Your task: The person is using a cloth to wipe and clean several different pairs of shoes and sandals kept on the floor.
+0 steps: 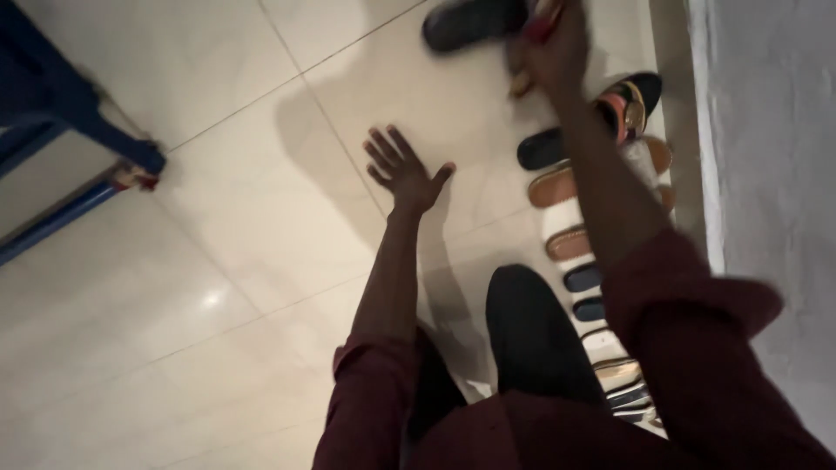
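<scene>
overhead, glossy cream floor tiles (218, 261); left hand (402, 170) spread empty, right hand (550, 48) gripping a black sandal (470, 22).

sandals (570, 187) in row along wall (766, 130)

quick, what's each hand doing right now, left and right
Left hand: open, fingers spread, holding nothing, over the tiled floor.
Right hand: closed on a black sandal, blurred.

Blurred dark sandal (475, 22), cut off at top edge, perhaps gripped
</scene>
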